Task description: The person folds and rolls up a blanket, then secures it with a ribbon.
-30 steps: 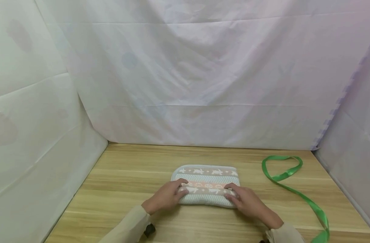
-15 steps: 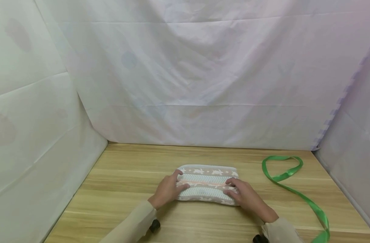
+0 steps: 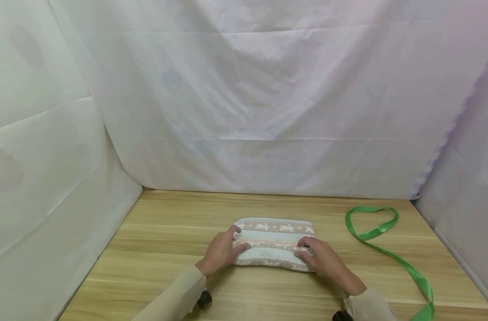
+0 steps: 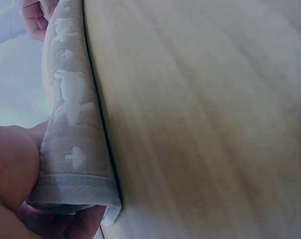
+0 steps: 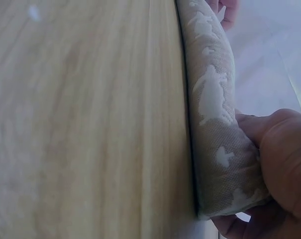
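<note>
A cloth towel (image 3: pixel 273 255) with rabbit and herringbone bands in white, beige, pale green and peach lies on the table, its near part folded up into a thick roll. My left hand (image 3: pixel 221 252) grips the roll's left end, thumb on top. At the right end my right hand (image 3: pixel 326 259) holds it the same way. Up close in the left wrist view, the roll's pale bound edge (image 4: pixel 73 189) shows, with fingers curled around the end. The right wrist view has the beige rabbit side (image 5: pixel 212 114) of the roll low over the wood, thumb pressed against it.
A long green ribbon (image 3: pixel 418 277) trails along the right side of the wooden table (image 3: pixel 167 223), looped at its far end. White cloth sheets (image 3: pixel 268 111) hang at the back and both sides.
The near edge has turned over away from me, covering most of the peach band and bringing a beige rabbit strip to the front. My left hand shifted slightly forward. Both hands are nearly still since.
</note>
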Action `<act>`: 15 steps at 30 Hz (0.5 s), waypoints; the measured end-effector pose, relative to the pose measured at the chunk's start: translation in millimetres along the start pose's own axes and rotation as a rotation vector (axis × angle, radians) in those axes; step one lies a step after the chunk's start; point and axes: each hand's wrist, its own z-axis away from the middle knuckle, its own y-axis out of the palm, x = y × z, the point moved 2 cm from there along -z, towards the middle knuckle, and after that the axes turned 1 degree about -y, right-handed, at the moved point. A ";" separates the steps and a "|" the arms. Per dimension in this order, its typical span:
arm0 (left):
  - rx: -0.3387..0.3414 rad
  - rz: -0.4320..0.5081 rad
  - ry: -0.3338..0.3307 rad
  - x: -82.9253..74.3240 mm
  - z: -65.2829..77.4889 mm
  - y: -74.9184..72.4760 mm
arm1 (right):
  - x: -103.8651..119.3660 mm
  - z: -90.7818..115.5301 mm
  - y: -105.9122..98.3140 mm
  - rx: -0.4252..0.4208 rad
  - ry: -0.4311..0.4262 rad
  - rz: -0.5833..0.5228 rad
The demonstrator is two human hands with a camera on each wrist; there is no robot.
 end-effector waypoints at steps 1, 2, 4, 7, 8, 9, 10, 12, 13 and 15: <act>-0.005 0.001 0.004 0.3 0.4 0.5 | 0.6 0.3 0.1 -0.004 -0.008 0.007; -0.011 0.000 0.013 0.0 0.7 0.5 | 1.2 0.6 0.0 -0.007 -0.014 0.012; -0.022 -0.001 0.030 -1.4 1.7 0.2 | 3.2 0.8 -0.7 -0.010 -0.012 0.022; -0.053 -0.042 0.060 -4.4 3.7 -0.7 | 7.0 0.5 -2.1 -0.009 0.019 0.044; -0.070 -0.065 0.075 -5.9 4.5 -1.3 | 8.3 0.2 -2.6 -0.009 0.031 0.051; -0.087 -0.092 0.089 -7.1 5.5 -1.6 | 9.6 -0.1 -2.9 -0.012 0.043 0.058; -0.108 -0.121 0.110 -8.2 6.4 -1.8 | 10.5 -0.3 -2.9 -0.016 0.052 0.069; -0.154 -0.185 0.159 -10.6 8.5 -2.4 | 11.4 -0.7 -2.2 -0.028 0.061 0.087; -0.179 -0.213 0.185 -11.8 9.6 -2.9 | 11.7 -0.8 -1.8 -0.037 0.059 0.100; -0.226 -0.256 0.244 -13.7 11.7 -3.5 | 12.4 -0.5 -1.0 -0.062 0.041 0.133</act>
